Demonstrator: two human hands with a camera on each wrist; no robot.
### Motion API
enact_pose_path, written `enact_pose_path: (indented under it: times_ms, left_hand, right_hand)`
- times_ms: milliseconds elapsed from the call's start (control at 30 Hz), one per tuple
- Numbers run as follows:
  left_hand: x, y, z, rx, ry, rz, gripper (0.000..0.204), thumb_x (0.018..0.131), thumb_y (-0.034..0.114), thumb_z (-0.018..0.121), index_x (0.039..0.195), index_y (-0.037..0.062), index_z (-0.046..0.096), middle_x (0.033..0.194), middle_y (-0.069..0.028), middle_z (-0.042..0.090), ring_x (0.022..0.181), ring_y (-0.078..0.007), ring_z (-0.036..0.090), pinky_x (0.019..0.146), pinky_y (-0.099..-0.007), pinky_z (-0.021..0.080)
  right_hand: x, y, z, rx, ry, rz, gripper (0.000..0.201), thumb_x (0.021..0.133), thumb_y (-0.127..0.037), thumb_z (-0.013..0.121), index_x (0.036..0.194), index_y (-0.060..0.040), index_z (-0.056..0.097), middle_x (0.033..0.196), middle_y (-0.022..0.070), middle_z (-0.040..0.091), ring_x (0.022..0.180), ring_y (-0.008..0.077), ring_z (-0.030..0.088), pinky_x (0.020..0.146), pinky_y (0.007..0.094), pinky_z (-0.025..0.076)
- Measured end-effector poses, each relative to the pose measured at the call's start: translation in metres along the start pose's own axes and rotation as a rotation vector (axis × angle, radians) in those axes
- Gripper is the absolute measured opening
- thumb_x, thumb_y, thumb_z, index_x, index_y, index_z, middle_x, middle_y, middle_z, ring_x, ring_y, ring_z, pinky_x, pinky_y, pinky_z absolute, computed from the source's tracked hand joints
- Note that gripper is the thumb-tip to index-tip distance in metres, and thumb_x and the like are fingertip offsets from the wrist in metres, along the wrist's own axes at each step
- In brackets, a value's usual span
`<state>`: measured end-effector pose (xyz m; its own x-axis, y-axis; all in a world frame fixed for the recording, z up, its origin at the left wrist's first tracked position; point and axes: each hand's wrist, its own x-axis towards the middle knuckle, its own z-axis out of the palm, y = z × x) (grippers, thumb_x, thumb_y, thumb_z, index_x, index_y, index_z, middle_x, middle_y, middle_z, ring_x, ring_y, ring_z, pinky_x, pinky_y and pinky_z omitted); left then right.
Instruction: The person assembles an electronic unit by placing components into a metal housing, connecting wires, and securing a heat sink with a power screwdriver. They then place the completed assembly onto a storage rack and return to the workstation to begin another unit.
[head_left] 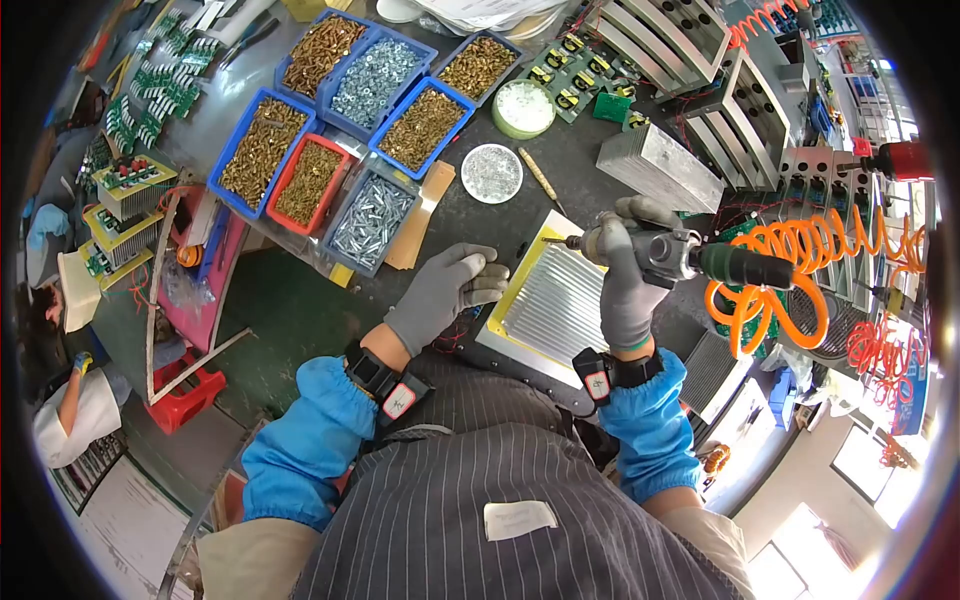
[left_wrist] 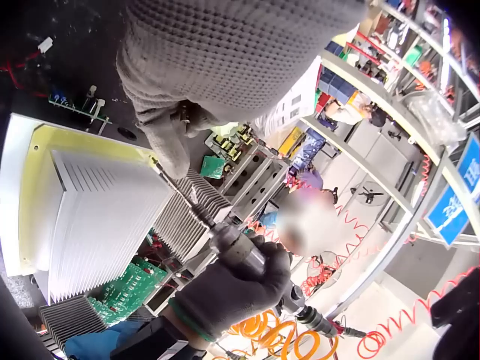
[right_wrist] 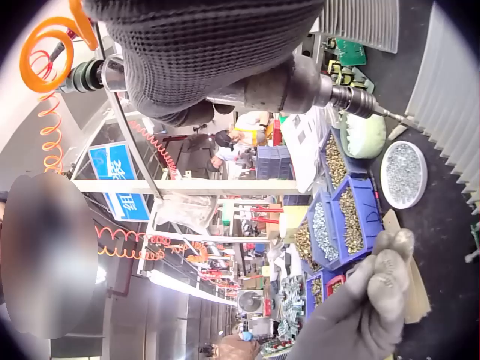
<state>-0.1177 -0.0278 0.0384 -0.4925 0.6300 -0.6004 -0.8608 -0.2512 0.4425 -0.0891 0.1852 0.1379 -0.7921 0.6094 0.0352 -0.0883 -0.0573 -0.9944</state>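
Note:
My right hand (head_left: pixel 630 275), in a grey glove, grips a pneumatic screwdriver (head_left: pixel 665 255) lying almost level. Its bit (left_wrist: pixel 171 180) points at a corner of the yellow plate (left_wrist: pixel 94 141) around a silver finned heat sink (head_left: pixel 560 295). The bit tip overlaps a small brass-coloured screw head at that corner. A white board (head_left: pixel 490 338) lies beneath the plate. My left hand (head_left: pixel 450 290), also gloved, hovers left of the heat sink with bent fingers. In the right wrist view, its fingertips (right_wrist: pixel 386 292) bunch together; I cannot tell whether something small sits inside them.
Blue bins (head_left: pixel 262 150) and a red bin (head_left: pixel 308 183) of screws and small hardware stand at upper left. Near them are a white dish (head_left: pixel 491 174), a green bowl (head_left: pixel 523 109) and a wooden-handled tool (head_left: pixel 540 180). Stacked fins (head_left: pixel 660 165) and orange coiled hoses (head_left: pixel 800 250) are at right.

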Motion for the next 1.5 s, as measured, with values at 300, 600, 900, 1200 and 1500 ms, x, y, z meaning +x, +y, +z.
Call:
enact_pose_path:
  times_ms: [300, 600, 900, 1200, 1500]
  left_hand:
    - [-0.001, -0.002, 0.004, 0.135, -0.004, -0.012, 0.031, 0.108, 0.019, 0.053, 0.129, -0.0019, 0.060, 0.110, -0.0112, 0.070, 0.094, -0.0138, 0.069, 0.082, -0.0256, 0.060]
    - [-0.014, -0.001, 0.004, 0.221, 0.020, 0.017, 0.032, 0.107, 0.020, 0.056, 0.131, -0.0003, 0.062, 0.103, -0.0012, 0.066, 0.088, -0.0054, 0.061, 0.079, -0.0204, 0.054]
    - [-0.034, -0.001, 0.000, 0.117, -0.009, 0.021, 0.030, 0.107, 0.021, 0.057, 0.129, 0.0001, 0.059, 0.105, -0.0027, 0.066, 0.086, -0.0053, 0.063, 0.075, -0.0185, 0.056]
    - [-0.050, 0.002, -0.009, 0.030, -0.055, -0.005, 0.034, 0.108, 0.025, 0.056, 0.130, -0.0004, 0.057, 0.102, -0.0023, 0.063, 0.081, -0.0044, 0.058, 0.071, -0.0183, 0.054]
    - [-0.031, 0.002, -0.026, -0.040, -0.132, -0.143, 0.030, 0.108, 0.026, 0.055, 0.123, -0.0001, 0.057, 0.097, -0.0019, 0.059, 0.078, -0.0055, 0.056, 0.069, -0.0191, 0.054]
  right_hand:
    - [-0.018, 0.032, -0.008, -0.152, -0.159, -0.106, 0.032, 0.085, 0.008, 0.070, 0.112, -0.0045, 0.058, 0.101, 0.0059, 0.065, 0.092, 0.0127, 0.063, 0.085, 0.0287, 0.053]
    - [-0.012, 0.045, -0.007, -0.189, -0.088, -0.158, 0.031, 0.083, 0.008, 0.072, 0.109, -0.0056, 0.061, 0.096, 0.0043, 0.065, 0.086, 0.0106, 0.062, 0.081, 0.0261, 0.051]
    - [-0.012, 0.040, 0.002, -0.066, -0.015, -0.096, 0.027, 0.083, 0.008, 0.074, 0.106, -0.0037, 0.065, 0.094, 0.0042, 0.069, 0.081, 0.0095, 0.065, 0.075, 0.0250, 0.054]
    - [-0.014, 0.034, 0.009, -0.039, -0.005, -0.151, 0.028, 0.084, 0.009, 0.071, 0.109, -0.0014, 0.066, 0.093, 0.0037, 0.069, 0.081, 0.0092, 0.065, 0.075, 0.0250, 0.054]
    - [-0.041, 0.023, 0.009, -0.025, -0.026, -0.049, 0.036, 0.084, 0.005, 0.074, 0.118, 0.0009, 0.061, 0.100, 0.0083, 0.070, 0.085, 0.0122, 0.068, 0.079, 0.0268, 0.056]
